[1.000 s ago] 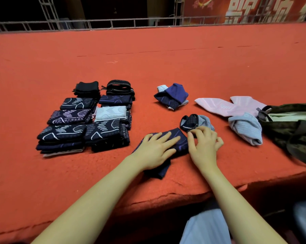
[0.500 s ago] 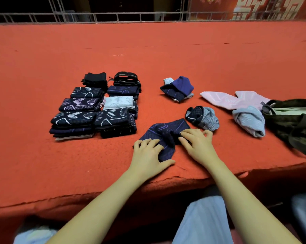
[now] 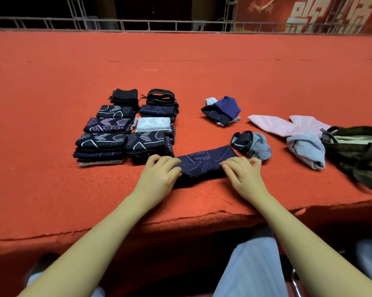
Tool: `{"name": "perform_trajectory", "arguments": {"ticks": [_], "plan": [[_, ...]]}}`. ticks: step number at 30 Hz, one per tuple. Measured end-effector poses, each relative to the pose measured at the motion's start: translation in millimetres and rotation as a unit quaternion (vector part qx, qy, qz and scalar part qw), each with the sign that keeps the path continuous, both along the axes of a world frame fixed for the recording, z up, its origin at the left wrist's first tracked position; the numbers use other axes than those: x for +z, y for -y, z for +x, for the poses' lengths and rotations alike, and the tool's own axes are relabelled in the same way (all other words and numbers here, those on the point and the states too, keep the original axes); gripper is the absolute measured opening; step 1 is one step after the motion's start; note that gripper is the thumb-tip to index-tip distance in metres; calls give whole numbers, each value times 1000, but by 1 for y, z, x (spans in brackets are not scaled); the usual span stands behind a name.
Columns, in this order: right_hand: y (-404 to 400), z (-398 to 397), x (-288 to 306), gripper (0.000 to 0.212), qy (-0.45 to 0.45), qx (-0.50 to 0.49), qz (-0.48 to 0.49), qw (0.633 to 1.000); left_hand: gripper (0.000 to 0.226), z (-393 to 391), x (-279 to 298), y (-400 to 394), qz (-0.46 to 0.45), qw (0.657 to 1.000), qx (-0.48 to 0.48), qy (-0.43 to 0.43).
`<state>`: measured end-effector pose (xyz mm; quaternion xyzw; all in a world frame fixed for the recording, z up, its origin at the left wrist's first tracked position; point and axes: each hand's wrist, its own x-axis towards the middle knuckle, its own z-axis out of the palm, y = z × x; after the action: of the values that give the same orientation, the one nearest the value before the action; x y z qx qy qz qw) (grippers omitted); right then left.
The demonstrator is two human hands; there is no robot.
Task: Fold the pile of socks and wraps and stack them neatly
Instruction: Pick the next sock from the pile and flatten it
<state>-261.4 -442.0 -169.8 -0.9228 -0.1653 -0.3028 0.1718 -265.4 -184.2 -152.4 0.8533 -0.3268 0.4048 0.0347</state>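
A navy patterned sock (image 3: 204, 163) lies folded flat as a long band near the front edge of the red carpeted platform (image 3: 180, 61). My left hand (image 3: 159, 175) holds its left end with curled fingers. My right hand (image 3: 243, 174) holds its right end the same way. To the left stand neat stacks of folded dark socks (image 3: 101, 144), one with a white piece (image 3: 153, 124) on top. Unfolded pieces lie to the right: a blue and navy bundle (image 3: 222, 110), a grey and black ball (image 3: 252, 144), pink socks (image 3: 283, 125) and a light blue piece (image 3: 306, 150).
A camouflage bag (image 3: 358, 153) lies at the right edge, touching the pink and light blue pieces. A metal railing (image 3: 180, 24) runs along the far side of the platform. The platform's front edge (image 3: 180, 219) drops off just behind my wrists, above my lap.
The bunched navy sock has been folded and laid out as a flat band. My hands have moved apart from its middle to its two ends.
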Motion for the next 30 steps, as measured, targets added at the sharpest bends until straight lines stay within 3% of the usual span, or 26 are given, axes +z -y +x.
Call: {"name": "perform_trajectory", "arguments": {"ticks": [2, 4, 8, 15, 18, 21, 30], "plan": [[-13, -5, -2, 40, -42, 8, 45, 998, 19, -2, -1, -16, 23, 1000, -9, 15], [-23, -10, -6, 42, -40, 19, 28, 999, 21, -6, -4, -24, 47, 999, -11, -7], [-30, -12, -6, 49, -57, -15, 17, 998, 38, -15, -19, -25, 97, 985, 28, -137], [-9, -4, -7, 27, -34, -195, -13, 980, 45, -16, -16, -6, 70, 976, 95, -185], [-8, 0, -7, 42, -144, -295, -7, 945, 43, -9, -10, 11, 59, 977, 85, -187], [-11, 1, -6, 47, -174, -326, -11, 929, 44, 1, -6, 36, 45, 973, 81, -210], [-6, 4, -10, 30, -161, -295, 48, 941, 65, 20, -15, 87, 44, 864, 185, -465]]}}
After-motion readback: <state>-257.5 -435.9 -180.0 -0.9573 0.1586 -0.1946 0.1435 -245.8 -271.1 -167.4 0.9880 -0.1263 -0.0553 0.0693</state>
